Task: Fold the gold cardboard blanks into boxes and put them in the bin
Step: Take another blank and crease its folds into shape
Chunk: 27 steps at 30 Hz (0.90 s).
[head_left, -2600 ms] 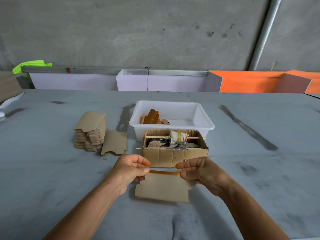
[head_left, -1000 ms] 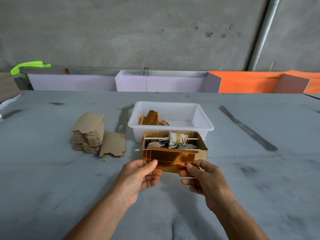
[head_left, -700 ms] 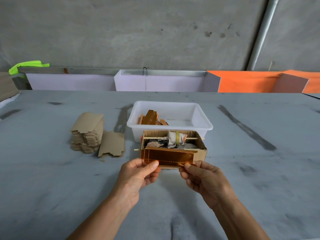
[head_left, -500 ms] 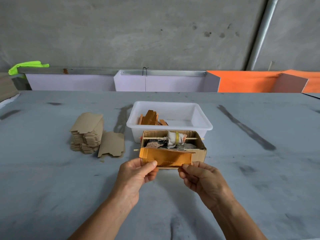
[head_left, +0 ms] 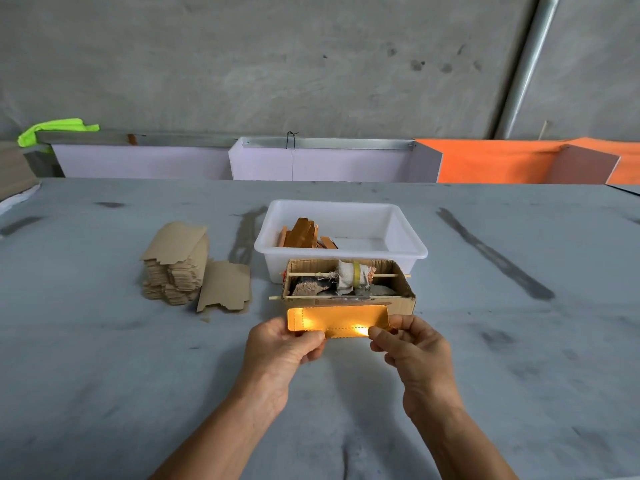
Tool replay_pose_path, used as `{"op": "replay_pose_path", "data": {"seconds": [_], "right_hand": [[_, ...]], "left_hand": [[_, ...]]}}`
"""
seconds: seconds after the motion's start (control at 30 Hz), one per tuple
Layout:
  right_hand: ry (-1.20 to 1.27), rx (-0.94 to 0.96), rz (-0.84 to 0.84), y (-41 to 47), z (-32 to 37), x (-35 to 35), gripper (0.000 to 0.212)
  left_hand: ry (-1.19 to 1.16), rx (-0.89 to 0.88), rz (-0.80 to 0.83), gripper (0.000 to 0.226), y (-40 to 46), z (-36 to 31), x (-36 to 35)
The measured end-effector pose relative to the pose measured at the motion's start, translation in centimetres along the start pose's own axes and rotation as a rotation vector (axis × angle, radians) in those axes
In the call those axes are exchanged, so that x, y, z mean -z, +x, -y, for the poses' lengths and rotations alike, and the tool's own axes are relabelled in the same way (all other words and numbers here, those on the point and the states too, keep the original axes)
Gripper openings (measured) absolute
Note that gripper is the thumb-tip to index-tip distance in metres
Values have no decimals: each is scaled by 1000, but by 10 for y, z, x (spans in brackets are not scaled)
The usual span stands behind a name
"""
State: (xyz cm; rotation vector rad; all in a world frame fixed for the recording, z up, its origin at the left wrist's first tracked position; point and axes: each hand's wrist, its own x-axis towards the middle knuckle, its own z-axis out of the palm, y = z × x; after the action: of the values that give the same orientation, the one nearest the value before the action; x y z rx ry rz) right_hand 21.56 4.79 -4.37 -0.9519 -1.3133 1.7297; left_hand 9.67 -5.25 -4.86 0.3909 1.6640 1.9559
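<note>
— Head camera looks down on both hands, held up over the grey table (head_left: 104, 375). What have they got?

— A gold blank (head_left: 337, 320), shiny side toward us, catching the light. The left hand (head_left: 280, 348) pinches its lower left corner, thumb on the front, the other fingers curled behind. The right hand (head_left: 412, 348) pinches the lower right edge the same way, thumb and forefinger closed on the card.

— Are the hands together?

— Apart, with the blank stretched between them. It hangs just in front of a brown cardboard box (head_left: 349, 289) that has a stick across its top with a rag wrapped round it.

— And the bin?

— The white bin (head_left: 408, 244) sits at twelve o'clock from the hands, right behind the brown box and touching it, as far as I can tell. Some folded gold boxes (head_left: 303, 233) lie in its left half.

— Any blanks left?

— A stack of blanks (head_left: 176, 265), plain brown side up, lies at ten o'clock from the hands, well apart from them. One loose blank (head_left: 225, 285) leans against its right side, between the stack and the bin.
</note>
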Motion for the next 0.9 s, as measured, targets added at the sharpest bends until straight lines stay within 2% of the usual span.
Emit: {"op": "replay_pose_path", "data": {"seconds": [0.17, 0.27, 0.47, 0.53, 0.73, 0.9], "right_hand": [[137, 42, -31, -2, -4, -5, 49], [184, 13, -13, -3, -8, -7, 52], [209, -32, -13, -4, -17, -9, 51], [249, -69, 1, -4, -22, -11, 48], [326, -229, 39, -8, -31, -21, 18], [339, -239, 85, -6, -27, -13, 8]], "left_hand": [[-61, -116, -78, 32, -3, 3, -7], [-160, -100, -129, 36, -3, 10, -14], [-169, -68, -122, 30, -7, 18, -21], [-167, -88, -126, 30, -7, 17, -23], [-112, -88, -104, 28, -12, 19, -23], [-102, -55, -88, 22, -8, 16, -13]]}}
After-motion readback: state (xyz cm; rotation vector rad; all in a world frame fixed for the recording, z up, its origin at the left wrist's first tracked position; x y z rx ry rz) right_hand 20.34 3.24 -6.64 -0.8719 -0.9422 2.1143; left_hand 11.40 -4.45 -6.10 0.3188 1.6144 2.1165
